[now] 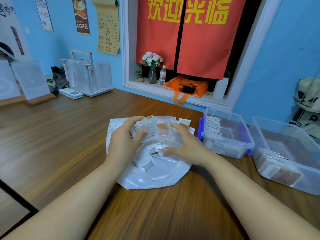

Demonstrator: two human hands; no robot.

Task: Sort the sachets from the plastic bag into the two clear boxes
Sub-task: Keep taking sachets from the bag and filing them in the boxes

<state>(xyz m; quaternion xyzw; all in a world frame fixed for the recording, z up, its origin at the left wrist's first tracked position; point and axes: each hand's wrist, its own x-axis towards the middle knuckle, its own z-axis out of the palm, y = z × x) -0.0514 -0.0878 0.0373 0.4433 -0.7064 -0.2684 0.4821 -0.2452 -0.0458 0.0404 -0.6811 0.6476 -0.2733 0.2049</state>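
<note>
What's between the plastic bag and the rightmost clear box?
Head view: the blue-latched clear box, holding white sachets, between plastic bag and rightmost clear box.

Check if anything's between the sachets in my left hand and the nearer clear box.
Only your right hand, spread over the white plastic bag, lies between the white sachets and the open-topped clear plastic box.
</note>
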